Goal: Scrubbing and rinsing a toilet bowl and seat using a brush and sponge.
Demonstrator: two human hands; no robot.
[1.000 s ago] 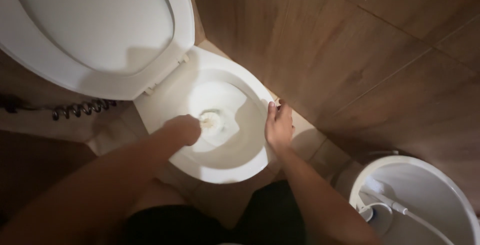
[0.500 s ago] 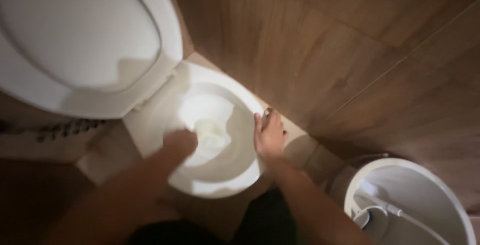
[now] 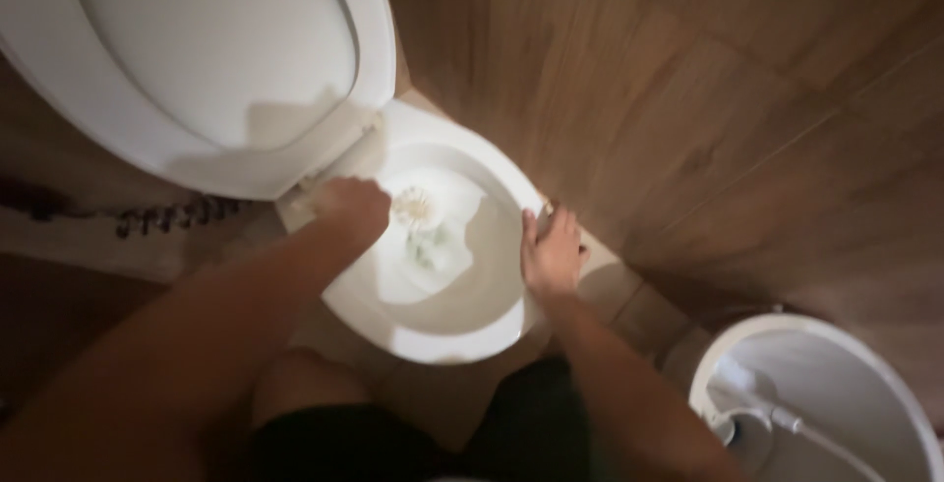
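Observation:
A white toilet bowl (image 3: pixel 462 330) stands below me with its lid and seat (image 3: pixel 211 59) raised. My left hand (image 3: pixel 351 205) is closed around the handle of a toilet brush, and the brush's white bristle head (image 3: pixel 415 207) is down inside the bowl near the back. The handle itself is hidden in my fist. My right hand (image 3: pixel 551 251) lies flat on the bowl's right rim, fingers pointing away from me.
A wood-look tiled wall (image 3: pixel 688 98) runs close along the right of the toilet. A white round bin (image 3: pixel 836 393) with a white hose or tube in it stands at the lower right. A coiled metal hose (image 3: pixel 167 216) lies at the left.
My left hand has shifted the brush from the middle of the bowl toward its back, under the hinge. The right hand stays on the rim.

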